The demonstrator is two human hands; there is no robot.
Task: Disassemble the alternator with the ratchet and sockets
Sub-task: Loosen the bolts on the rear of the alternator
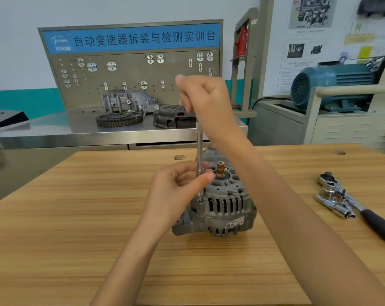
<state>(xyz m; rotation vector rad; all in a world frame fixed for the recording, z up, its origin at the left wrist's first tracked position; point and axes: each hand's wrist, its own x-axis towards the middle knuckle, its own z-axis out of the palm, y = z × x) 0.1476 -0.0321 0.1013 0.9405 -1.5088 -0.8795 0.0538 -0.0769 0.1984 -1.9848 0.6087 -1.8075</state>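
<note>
A grey metal alternator (220, 204) stands on end on a wooden table (76, 228), its slotted housing facing the viewer and a copper-coloured shaft end pointing up from its top centre. A long, thin silver extension bar (199, 164) stands upright on the alternator's top left edge, its lower tip seated in a bolt hole there. To the right of the alternator, well apart from it, a chrome ratchet (350, 197) with a black handle lies flat on the table, with a few silver sockets (339, 209) lying against its head.
</note>
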